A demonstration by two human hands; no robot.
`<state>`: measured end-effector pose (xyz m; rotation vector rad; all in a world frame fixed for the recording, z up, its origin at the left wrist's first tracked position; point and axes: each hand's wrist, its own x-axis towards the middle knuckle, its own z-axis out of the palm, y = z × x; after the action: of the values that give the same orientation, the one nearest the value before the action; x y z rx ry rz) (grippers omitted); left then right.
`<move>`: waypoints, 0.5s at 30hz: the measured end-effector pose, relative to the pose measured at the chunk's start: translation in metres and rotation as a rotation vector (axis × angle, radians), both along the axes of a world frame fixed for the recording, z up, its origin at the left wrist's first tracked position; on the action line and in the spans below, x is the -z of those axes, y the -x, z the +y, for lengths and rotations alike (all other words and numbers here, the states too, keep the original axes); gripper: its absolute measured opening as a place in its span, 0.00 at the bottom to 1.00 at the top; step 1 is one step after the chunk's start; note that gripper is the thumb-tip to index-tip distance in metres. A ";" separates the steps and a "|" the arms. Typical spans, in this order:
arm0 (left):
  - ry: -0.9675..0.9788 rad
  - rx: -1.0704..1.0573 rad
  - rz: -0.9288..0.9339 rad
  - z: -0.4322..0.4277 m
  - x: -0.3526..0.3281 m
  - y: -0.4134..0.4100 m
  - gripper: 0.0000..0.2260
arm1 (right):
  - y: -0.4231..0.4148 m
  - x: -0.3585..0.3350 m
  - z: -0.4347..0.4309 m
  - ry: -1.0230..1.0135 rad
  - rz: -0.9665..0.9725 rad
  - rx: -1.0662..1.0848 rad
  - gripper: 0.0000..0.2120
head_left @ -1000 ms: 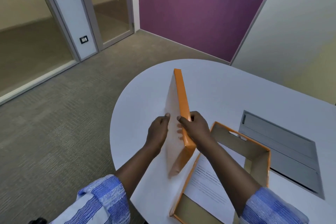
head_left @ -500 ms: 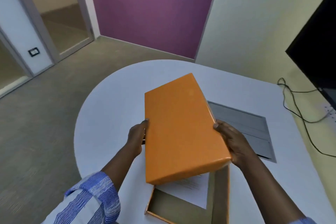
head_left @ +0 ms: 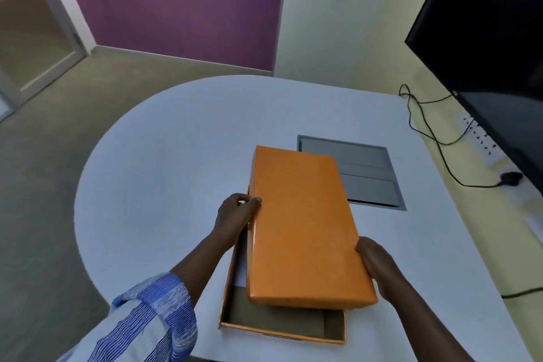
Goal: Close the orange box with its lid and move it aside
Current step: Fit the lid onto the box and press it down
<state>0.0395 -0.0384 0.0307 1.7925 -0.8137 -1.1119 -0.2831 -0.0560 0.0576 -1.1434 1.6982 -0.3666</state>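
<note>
The orange lid (head_left: 302,226) is gripped on its long left edge by the left hand (head_left: 235,214) and near its right corner by the right hand (head_left: 373,261), fingers curled around the rim. It is held top up, skewed over the open orange box (head_left: 282,328), whose near end remains uncovered. The box rests on the white surface (head_left: 164,173), beside a grey inset panel (head_left: 367,173).

The orange lid (head_left: 305,226) sits skewed over the open orange box (head_left: 282,329) on the white counter (head_left: 164,173). The left hand (head_left: 235,214) grips its left edge, the right hand (head_left: 373,258) its right edge; the box's near end stays uncovered.
</note>
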 end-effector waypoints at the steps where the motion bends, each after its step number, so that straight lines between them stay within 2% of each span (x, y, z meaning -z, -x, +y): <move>1: -0.008 0.015 -0.011 0.000 0.000 -0.001 0.15 | -0.001 0.004 0.004 -0.017 -0.002 -0.006 0.15; 8: -0.092 0.050 -0.144 0.002 0.004 -0.011 0.15 | -0.016 0.009 0.016 -0.018 0.053 -0.029 0.22; 15: -0.165 0.149 -0.149 0.019 0.014 -0.024 0.19 | -0.026 0.007 0.020 0.001 0.062 -0.061 0.23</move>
<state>0.0630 -0.0190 0.0171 1.9969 -0.9825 -1.1802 -0.2570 -0.0359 0.0510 -1.2156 1.7125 -0.2964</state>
